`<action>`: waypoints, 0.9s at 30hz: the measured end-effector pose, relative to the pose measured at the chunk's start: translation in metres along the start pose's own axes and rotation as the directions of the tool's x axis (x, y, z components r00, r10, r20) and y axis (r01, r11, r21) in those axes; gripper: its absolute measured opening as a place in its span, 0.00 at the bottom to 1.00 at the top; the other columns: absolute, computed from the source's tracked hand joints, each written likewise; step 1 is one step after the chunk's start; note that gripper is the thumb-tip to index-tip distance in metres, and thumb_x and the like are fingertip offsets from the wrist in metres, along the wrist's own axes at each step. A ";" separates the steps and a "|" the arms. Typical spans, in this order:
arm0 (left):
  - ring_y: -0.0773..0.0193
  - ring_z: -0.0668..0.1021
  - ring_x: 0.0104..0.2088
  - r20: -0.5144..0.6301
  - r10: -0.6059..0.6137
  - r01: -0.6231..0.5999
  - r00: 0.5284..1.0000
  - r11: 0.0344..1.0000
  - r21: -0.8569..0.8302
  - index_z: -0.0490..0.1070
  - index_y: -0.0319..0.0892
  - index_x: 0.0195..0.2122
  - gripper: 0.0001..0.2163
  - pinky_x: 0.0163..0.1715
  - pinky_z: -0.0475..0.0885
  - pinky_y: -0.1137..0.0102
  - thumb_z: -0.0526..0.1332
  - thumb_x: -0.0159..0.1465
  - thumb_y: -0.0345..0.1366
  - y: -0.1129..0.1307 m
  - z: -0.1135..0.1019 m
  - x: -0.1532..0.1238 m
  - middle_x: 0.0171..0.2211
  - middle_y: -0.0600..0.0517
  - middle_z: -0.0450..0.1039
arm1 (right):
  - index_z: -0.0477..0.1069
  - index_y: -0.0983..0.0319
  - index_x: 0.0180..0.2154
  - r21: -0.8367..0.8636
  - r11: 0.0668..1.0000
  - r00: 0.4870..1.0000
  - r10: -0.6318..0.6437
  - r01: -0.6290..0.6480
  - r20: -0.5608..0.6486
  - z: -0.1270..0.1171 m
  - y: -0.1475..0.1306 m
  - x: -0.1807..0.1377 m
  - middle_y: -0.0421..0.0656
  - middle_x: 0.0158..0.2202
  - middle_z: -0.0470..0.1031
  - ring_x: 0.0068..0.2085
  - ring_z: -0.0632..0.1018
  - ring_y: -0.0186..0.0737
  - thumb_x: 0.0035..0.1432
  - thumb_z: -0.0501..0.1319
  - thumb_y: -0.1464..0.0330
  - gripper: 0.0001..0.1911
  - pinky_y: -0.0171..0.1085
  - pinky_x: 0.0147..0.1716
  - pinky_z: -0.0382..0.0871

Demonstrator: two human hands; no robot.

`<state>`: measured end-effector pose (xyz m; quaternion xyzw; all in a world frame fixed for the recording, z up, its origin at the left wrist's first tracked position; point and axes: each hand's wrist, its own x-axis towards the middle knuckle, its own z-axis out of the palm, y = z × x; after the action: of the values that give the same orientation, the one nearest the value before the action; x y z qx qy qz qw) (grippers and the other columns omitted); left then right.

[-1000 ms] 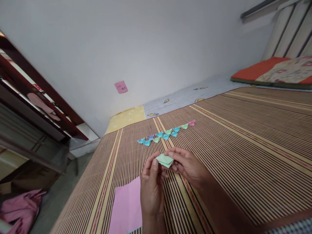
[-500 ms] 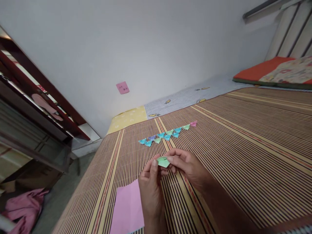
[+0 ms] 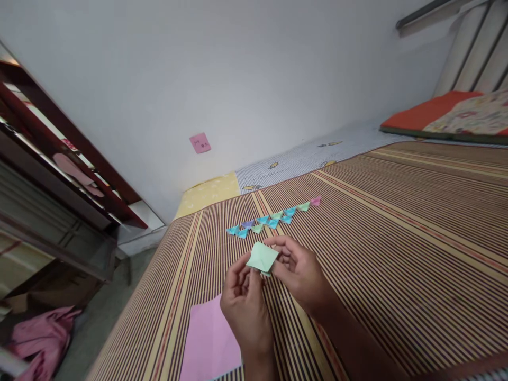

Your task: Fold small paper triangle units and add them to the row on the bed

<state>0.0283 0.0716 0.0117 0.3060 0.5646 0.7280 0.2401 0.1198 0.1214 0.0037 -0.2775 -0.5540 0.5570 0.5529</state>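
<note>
A small piece of folded light-green paper is held up between my two hands above the striped mat. My left hand pinches its left and lower side with thumb and fingers. On its right edge, my right hand grips with the thumb below and the index finger near the top corner. Beyond my hands lie two rows of small folded paper triangles in blue, green, purple and pink. A larger sheet of pink paper lies beside my left wrist, partly covered by it.
The striped mat covers the bed up to the white wall, where a pink note is stuck. An orange and floral cushion lies at the far right. Pink cloth is on the floor at left.
The green paper has been opened out from a narrow folded shape to a wider diamond-like face. My hands have turned with it and the fingers have shifted along its edges.
</note>
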 end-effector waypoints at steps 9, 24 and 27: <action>0.61 0.81 0.38 -0.090 0.093 -0.086 0.992 0.994 0.072 0.79 0.45 0.44 0.12 0.36 0.75 0.71 0.70 0.58 0.39 0.000 0.001 -0.003 0.41 0.50 0.81 | 0.73 0.61 0.41 -0.072 0.995 0.992 -0.077 0.069 -0.104 0.013 0.000 -0.005 0.42 0.31 0.77 0.33 0.79 0.40 0.60 0.64 0.67 0.08 0.36 0.32 0.75; 0.63 0.78 0.30 0.032 0.011 -0.015 0.999 0.995 0.099 0.77 0.41 0.34 0.11 0.30 0.72 0.71 0.70 0.58 0.44 -0.003 -0.009 0.005 0.28 0.52 0.77 | 0.74 0.61 0.46 -0.127 0.987 0.993 -0.105 0.098 -0.052 -0.001 -0.002 -0.003 0.38 0.28 0.73 0.30 0.75 0.36 0.67 0.56 0.66 0.10 0.33 0.30 0.70; 0.66 0.76 0.27 0.101 -0.060 0.060 0.993 0.998 0.006 0.76 0.41 0.34 0.10 0.29 0.71 0.72 0.68 0.60 0.43 -0.007 -0.010 0.007 0.26 0.53 0.77 | 0.75 0.60 0.47 -0.082 0.995 0.999 -0.053 0.053 0.002 -0.011 0.001 0.000 0.39 0.30 0.74 0.32 0.76 0.36 0.67 0.55 0.68 0.12 0.34 0.32 0.70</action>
<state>0.0161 0.0718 0.0047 0.3255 0.5618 0.7032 0.2897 0.1298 0.1257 -0.0001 -0.2853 -0.5836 0.5189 0.5556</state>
